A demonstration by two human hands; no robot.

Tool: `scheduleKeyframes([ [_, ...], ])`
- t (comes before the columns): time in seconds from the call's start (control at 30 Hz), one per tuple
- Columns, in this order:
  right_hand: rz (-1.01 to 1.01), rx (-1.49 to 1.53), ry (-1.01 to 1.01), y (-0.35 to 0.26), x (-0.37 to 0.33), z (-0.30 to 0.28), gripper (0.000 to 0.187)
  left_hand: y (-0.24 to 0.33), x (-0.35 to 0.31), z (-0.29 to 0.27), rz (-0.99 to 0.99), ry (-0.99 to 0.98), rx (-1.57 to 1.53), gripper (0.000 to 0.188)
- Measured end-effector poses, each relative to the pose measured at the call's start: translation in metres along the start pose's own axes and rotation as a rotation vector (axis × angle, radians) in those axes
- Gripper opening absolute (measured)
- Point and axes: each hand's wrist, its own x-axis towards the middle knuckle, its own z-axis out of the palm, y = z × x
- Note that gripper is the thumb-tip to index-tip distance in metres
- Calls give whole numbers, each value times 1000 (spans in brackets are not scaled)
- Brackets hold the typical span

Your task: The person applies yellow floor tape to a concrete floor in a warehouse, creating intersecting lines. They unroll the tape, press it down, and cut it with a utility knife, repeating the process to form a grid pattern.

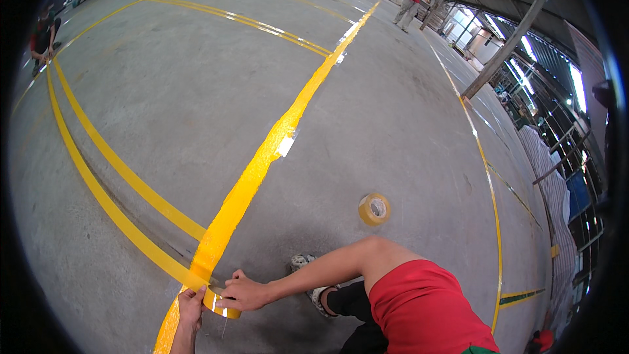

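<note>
Two bare hands are working low, at approx. 7 o'clock, both at a yellow tape roll [209, 299]. R hand [246, 292] is reaching in w/ its forearm from 3 o'clock, fingers half curling onto the roll, which is sitting just off its 8 o'clock side. L hand [190, 309] is standing at the roll's 9 o'clock, thumb up against the tape; can't tell how far it's closing, b/c its other fingers are mostly hiding.

Key relation, prob.: the tape strip [167, 263] is running from the roll toward 11 o'clock, its long axis crossing the wide yellow line [242, 200], which is slanting 7 to 1 o'clock. L hand is lying nearer that crossing; R hand is sitting just to the right of it.

Patterned shoe [302, 261] is showing at R hand's 1–2 o'clock; a tan tape roll [364, 214] is lying farther out at 2, well apart. A 2nd yellow strip [131, 174] is running alongside the first.

Far off, a co-worker [43, 40] is crouching at 11 o'clock by the strips' far ends; another person [411, 1] in a red top is standing at 1, near a slanting post [514, 36].
</note>
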Motion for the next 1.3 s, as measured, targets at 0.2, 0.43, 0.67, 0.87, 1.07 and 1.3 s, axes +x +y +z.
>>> scheduleKeyframes([
  [0.2, -19, 62, 2, -5, -1, -4, 48, 0, 1, -3, -5, -42, -38, 18],
  [0.43, 47, 102, -5, -6, 1, -6, 53, 7, -3, 5, 33, -33, -149, 23],
  [0.67, 81, 104, 15, -5, 2, -5, 54, 20, -14, 12, 16, -149, -252, 29],
  [0.87, 140, 67, 109, -1, 2, -5, 53, 21, -20, 13, 55, -155, -194, 35],
  [1.07, 215, 43, 50, 2, 1, -4, 57, 22, -20, 12, 103, -125, -124, 40],
  [1.3, 466, 23, -158, -1, 11, -18, 102, 23, -26, 10, 181, -107, 43, 42],
])
